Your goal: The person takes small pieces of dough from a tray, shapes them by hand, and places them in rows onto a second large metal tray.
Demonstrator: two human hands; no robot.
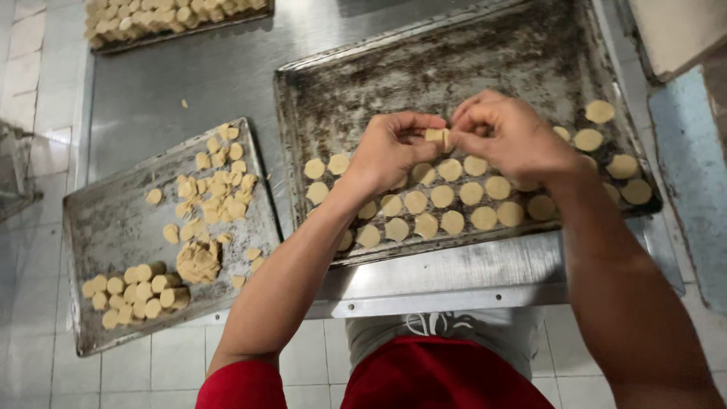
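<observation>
Dough piece: a small pale stack of dough slices (435, 136), pinched between both hands above the far part of the big tray, just past the laid-out rounds.
Left hand: the left hand (390, 151) is curled, thumb and fingertips closed on the left side of the stack.
Right hand: the right hand (507, 132) is bent over from the right, its fingertips gripping the stack's right side; the two hands nearly touch.
Key relation: the stack sits directly between the fingertips, its short axis running left to right, so neither hand is nearer; the open tray surface lies far of the hands and the filled rows lie near.
Large tray: a dark, stained baking tray (454, 53) holding rows of flat dough rounds (443, 197) along its near edge.
Small tray: a second, lighter tray (113, 227) to the left, carrying loose cut slices (216, 189) and short dough logs (144, 291) at its near corner.
Far tray: another tray of dough pieces (151, 15) at the far left.
Surface: all rest on a steel table (219, 76).
</observation>
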